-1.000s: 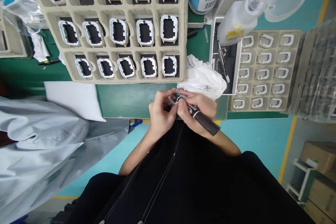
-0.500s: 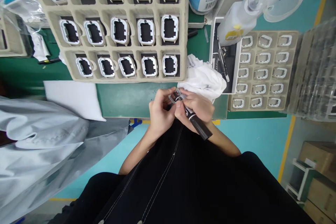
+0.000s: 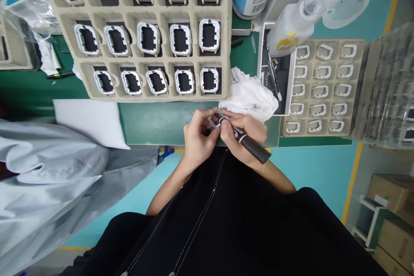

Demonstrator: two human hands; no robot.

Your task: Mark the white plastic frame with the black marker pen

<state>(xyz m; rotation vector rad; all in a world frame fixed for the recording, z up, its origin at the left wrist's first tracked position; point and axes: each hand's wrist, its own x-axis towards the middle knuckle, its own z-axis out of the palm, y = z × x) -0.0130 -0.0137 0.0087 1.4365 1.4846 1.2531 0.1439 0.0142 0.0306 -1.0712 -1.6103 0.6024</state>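
Note:
Near the bench's front edge, my left hand [image 3: 199, 135] pinches a small watch-case frame [image 3: 213, 120] between thumb and fingers. My right hand [image 3: 242, 133] is closed round a black marker pen [image 3: 254, 147], its tip end against the frame and its dark end pointing down to the right. Fingers partly hide the frame and the pen's tip. Just behind my right hand lies a crumpled white cloth [image 3: 250, 95]. Beyond my hands a beige molded tray [image 3: 155, 12] holds rows of similar white-rimmed frames; one pocket in its far row shows no frame.
Right of the cloth stands a white box [image 3: 284, 108] with tweezers [image 3: 274, 75] and a pump bottle [image 3: 289, 26]. A second tray [image 3: 330, 82] of thin frames sits farther right, beside stacked clear trays [image 3: 384, 86]. At left are a white pad [image 3: 90, 120] and a person's grey sleeve [image 3: 48, 151].
The marker has swung, its rear end moving right and slightly up with my right hand. My left hand stays in place with the frame.

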